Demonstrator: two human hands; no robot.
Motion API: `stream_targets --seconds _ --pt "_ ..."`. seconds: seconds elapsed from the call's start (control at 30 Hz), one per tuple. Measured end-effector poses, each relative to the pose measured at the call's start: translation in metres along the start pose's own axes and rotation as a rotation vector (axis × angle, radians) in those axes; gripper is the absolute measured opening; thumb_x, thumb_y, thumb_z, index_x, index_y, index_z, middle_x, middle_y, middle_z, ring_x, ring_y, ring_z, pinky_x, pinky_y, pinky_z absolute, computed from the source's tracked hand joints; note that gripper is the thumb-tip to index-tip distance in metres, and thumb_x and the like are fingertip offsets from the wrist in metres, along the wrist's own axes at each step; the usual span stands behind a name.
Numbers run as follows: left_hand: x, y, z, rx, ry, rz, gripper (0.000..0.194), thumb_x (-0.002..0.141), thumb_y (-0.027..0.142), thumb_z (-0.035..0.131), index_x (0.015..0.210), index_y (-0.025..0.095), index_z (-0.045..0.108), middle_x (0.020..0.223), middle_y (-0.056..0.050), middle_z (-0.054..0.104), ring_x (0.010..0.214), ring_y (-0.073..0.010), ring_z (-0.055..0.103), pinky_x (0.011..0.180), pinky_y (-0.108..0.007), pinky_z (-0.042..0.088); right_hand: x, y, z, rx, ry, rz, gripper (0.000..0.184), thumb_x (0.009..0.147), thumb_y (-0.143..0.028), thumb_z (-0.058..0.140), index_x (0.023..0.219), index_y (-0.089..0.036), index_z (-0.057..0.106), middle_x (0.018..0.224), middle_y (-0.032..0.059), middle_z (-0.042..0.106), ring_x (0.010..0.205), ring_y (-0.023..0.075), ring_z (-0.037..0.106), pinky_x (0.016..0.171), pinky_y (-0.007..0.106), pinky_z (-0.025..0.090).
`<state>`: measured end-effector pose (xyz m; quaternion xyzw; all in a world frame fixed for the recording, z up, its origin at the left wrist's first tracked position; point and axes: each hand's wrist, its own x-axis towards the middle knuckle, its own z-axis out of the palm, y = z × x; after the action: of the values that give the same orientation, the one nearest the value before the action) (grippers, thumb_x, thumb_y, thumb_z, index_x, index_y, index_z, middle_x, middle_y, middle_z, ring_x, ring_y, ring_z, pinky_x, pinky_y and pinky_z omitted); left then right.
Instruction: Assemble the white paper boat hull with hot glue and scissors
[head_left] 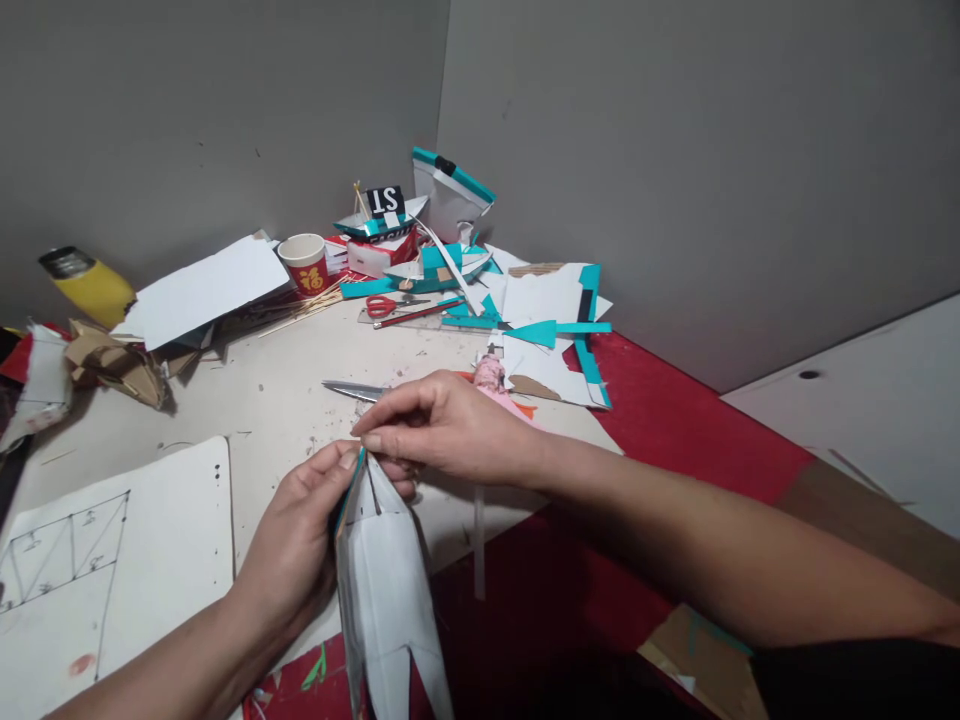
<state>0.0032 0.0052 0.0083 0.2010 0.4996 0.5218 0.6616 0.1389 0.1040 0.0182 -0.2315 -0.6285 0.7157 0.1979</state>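
Note:
A folded white cardboard piece [386, 590] with a teal edge stands before me, pointed at its far end and slit at its near end. My left hand [307, 500] grips its left side close to the point, fingers wrapped behind it. At that tip, the thumb and forefinger of my right hand [435, 425] pinch the folded flaps together. Just beyond my right hand lie metal scissor blades [352, 390]. A pink object [491, 375] shows partly behind my right wrist, its kind unclear. Left of my left hand is a white sheet with a pencil-drawn truss-like diagram [71, 545].
Small teal-and-white cardboard boats [439, 265] and offcuts [540, 300] crowd the back. Red-handled scissors [382, 306], a red paper cup [306, 265], thin sticks [300, 308] and a yellow bottle [94, 285] lie or stand around. Grey walls [675, 150] close off the back.

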Motion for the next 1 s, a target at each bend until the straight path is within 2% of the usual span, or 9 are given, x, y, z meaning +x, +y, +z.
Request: stream_targets --seconds 0.13,0.33,0.6,0.73,0.9,1.0 --pt "-0.001 -0.002 0.003 -0.021 -0.018 0.02 0.02 0.087 0.025 0.058 0.104 0.015 0.059 0.09 -0.012 0.074 0.077 -0.0195 0.071 0.075 -0.031 0.055 0.002 0.003 -0.01 0.044 -0.144 0.072 0.012 0.083 -0.021 0.058 0.087 -0.012 0.066 0.05 -0.005 0.057 0.045 0.0077 0.053 0.047 0.019 0.04" --pt "-0.003 -0.001 0.004 0.007 -0.023 0.018 0.026 0.086 0.026 0.059 0.11 0.016 0.058 0.092 -0.013 0.074 0.08 -0.0211 0.071 0.076 -0.031 0.054 0.007 0.005 -0.018 0.027 -0.231 0.09 0.014 0.085 -0.023 0.059 0.086 -0.011 0.064 0.05 -0.0048 0.058 0.044 0.0066 0.054 0.047 0.018 0.042" --pt "-0.003 -0.005 -0.002 0.096 -0.033 0.012 0.032 0.087 0.03 0.057 0.117 0.018 0.056 0.1 -0.012 0.073 0.09 -0.025 0.069 0.085 -0.036 0.05 0.008 0.006 -0.017 -0.002 -0.19 0.105 0.011 0.082 -0.023 0.063 0.079 -0.012 0.062 0.048 -0.0062 0.056 0.043 0.0051 0.052 0.047 0.016 0.044" --pt "-0.003 -0.004 0.001 0.054 -0.035 0.02 0.031 0.087 0.027 0.056 0.116 0.018 0.055 0.096 -0.011 0.073 0.084 -0.022 0.07 0.079 -0.032 0.051 0.01 0.006 -0.017 -0.001 -0.179 0.105 0.015 0.082 -0.026 0.064 0.081 -0.012 0.062 0.052 -0.005 0.058 0.043 0.005 0.053 0.045 0.016 0.045" --pt "-0.003 -0.002 0.003 0.025 -0.047 0.004 0.027 0.088 0.029 0.054 0.113 0.017 0.055 0.085 -0.011 0.073 0.072 -0.0203 0.068 0.066 -0.029 0.052 0.011 0.006 -0.02 -0.024 -0.015 0.032 0.021 0.085 -0.029 0.062 0.098 -0.013 0.063 0.063 -0.0023 0.063 0.043 0.0061 0.054 0.043 0.018 0.046" --pt "-0.004 -0.002 0.003 0.025 -0.023 -0.006 0.032 0.087 0.028 0.056 0.117 0.018 0.054 0.089 -0.011 0.073 0.074 -0.0207 0.069 0.067 -0.029 0.052 0.008 0.005 -0.021 -0.057 -0.067 0.015 0.023 0.085 -0.033 0.062 0.093 -0.011 0.066 0.062 -0.002 0.062 0.044 0.0056 0.052 0.045 0.018 0.044"
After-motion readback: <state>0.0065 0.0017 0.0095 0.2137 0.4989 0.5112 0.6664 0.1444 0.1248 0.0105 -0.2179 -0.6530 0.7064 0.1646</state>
